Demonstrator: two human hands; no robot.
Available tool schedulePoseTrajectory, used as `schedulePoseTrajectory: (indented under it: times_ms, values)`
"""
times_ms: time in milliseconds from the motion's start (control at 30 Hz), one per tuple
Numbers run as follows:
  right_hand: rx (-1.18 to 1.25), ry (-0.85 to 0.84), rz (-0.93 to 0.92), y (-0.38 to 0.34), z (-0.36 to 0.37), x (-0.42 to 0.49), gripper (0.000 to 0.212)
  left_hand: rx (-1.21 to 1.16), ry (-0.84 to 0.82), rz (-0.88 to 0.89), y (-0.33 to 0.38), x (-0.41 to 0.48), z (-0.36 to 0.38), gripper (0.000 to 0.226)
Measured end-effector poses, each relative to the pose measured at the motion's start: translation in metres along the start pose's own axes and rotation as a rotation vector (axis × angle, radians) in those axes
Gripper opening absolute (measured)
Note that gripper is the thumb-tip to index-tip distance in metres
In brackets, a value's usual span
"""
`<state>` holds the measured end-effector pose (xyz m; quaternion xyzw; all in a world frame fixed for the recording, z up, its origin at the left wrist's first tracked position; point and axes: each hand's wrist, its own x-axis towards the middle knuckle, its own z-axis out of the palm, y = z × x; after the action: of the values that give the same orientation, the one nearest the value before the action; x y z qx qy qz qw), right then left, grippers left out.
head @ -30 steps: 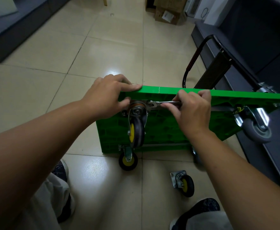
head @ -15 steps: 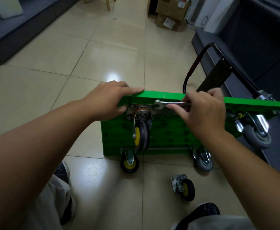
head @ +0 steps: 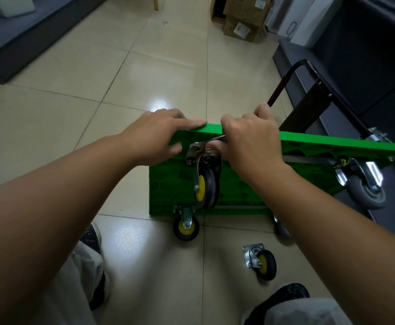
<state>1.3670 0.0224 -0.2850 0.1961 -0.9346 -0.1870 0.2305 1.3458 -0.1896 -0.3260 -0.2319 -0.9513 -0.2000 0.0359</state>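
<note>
A green platform cart (head: 332, 143) stands on its side on the tiled floor, underside facing me. My left hand (head: 155, 134) grips its upper edge, fingers over the top and thumb on the underside. My right hand (head: 250, 141) holds a metal wrench (head: 206, 143) whose head sits at the mounting plate of a yellow-hubbed caster (head: 206, 187). A second yellow-hubbed caster (head: 186, 226) touches the floor below. A grey caster (head: 365, 188) is fixed at the right end.
A loose yellow-hubbed caster (head: 261, 260) lies on the floor near my right shoe (head: 283, 299). The cart's folded handle (head: 283, 85) reaches toward dark cabinets (head: 367, 55) on the right. Cardboard boxes (head: 243, 15) stand at the back, a dark low platform (head: 28, 36) far left.
My right hand has swung the wrench leftward toward the caster plate, so the handle is now mostly hidden under it. My left hand stays on the cart's edge. The view has shifted slightly.
</note>
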Motion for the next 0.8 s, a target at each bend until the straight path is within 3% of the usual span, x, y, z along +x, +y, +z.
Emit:
schedulePoseTrajectory:
  times_ms: [233,333,433,600,800]
  values:
    - [-0.093,-0.153,-0.139,-0.021,-0.039,0.019,0.019,-0.107,-0.007,-0.004,0.002,0.000,0.003,0.060]
    - [-0.183,-0.168,-0.232,-0.029,-0.045,0.034,0.020,-0.091,0.015,-0.010,0.002,0.002,0.004,0.047]
    - [-0.173,-0.185,-0.277,-0.024,-0.036,0.040,0.017,-0.092,0.022,-0.015,0.004,0.003,0.004,0.049]
    - [-0.334,-0.027,-0.313,-0.010,-0.010,0.033,0.046,-0.115,0.029,-0.015,0.002,0.003,0.005,0.057]
    - [-0.285,0.063,-0.321,-0.001,0.006,0.039,0.056,-0.125,0.012,-0.030,-0.002,0.001,0.007,0.068]
